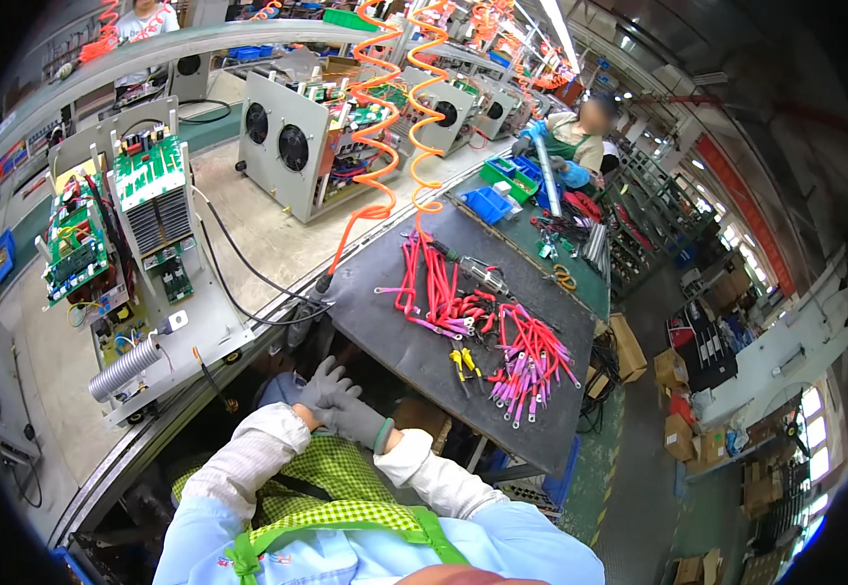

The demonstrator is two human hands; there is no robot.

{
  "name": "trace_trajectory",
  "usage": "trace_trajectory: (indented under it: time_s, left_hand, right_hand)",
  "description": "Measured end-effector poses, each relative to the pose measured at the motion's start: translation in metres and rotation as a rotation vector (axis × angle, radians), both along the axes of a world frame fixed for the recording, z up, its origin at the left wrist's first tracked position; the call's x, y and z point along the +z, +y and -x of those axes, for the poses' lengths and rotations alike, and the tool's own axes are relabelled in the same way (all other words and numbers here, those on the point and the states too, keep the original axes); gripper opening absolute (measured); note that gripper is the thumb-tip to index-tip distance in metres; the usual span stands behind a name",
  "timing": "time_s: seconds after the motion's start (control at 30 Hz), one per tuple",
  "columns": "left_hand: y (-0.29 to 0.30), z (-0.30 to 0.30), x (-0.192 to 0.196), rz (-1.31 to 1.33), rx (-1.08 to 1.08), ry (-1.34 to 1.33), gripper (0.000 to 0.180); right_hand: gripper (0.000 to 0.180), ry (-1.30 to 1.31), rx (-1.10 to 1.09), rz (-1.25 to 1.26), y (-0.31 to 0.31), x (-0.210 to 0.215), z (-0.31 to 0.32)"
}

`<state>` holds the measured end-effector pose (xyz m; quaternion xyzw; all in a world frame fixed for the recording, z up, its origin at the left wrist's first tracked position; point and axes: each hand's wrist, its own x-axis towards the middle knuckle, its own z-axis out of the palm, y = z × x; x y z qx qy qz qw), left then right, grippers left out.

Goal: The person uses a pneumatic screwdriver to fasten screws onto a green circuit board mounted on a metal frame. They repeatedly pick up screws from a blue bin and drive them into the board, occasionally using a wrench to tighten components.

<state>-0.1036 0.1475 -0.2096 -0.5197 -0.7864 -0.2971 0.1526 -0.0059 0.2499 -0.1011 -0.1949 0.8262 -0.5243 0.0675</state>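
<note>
Both my hands wear grey gloves and meet in front of my apron, beside the edge of the black work table (385, 341). My left hand (327, 380) has its fingers stretched out and holds nothing. Across its wrist lies my right hand (354, 419), its fingers closed on the cuff of the left glove; the fingertips are partly hidden. Bare skin shows between the left sleeve and the glove. Red cables (531, 356) with purple ends and ring terminals lie in bundles on the table, near yellow-handled pliers (464, 363) and a power screwdriver (482, 273).
To the left, a conveyor line (224, 175) carries an open unit with green circuit boards (154, 171) and a grey coil (123, 376). Grey fan housings (282, 146) stand farther along. Orange coiled hoses (377, 127) hang over the table. A co-worker (580, 136) stands beyond blue and green bins (510, 180).
</note>
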Motion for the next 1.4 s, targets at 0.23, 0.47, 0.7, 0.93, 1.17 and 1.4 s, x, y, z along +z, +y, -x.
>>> trace_trajectory:
  time_s: [0.23, 0.47, 0.7, 0.93, 1.17, 1.4]
  left_hand:
    - [0.001, -0.014, 0.036, 0.599, 0.016, 0.261, 0.025]
    - [0.008, -0.023, 0.037, 0.329, -0.004, -0.146, 0.041]
    - [0.012, -0.020, -0.032, -1.078, -0.008, -1.807, 0.064]
    - [-0.019, -0.009, 0.041, 0.094, 0.054, -0.714, 0.057]
    - [-0.033, -0.013, 0.082, 0.522, 0.077, -0.276, 0.051]
    - [-0.032, -0.016, 0.094, 0.630, 0.123, -0.242, 0.046]
  right_hand:
    - [0.025, -0.356, 0.018, -0.078, 0.021, 0.009, 0.005]
    - [0.027, -0.341, 0.078, 0.065, -0.001, 0.006, -0.001]
    - [0.035, -0.026, -0.009, -0.358, 0.000, 0.022, 0.011]
    - [0.024, 0.424, -0.077, -0.531, -0.016, 0.060, 0.004]
    - [0.020, 0.305, 0.107, -0.588, -0.020, 0.066, 0.017]
    - [0.019, 0.456, -0.062, -0.839, -0.037, 0.049, 0.011]
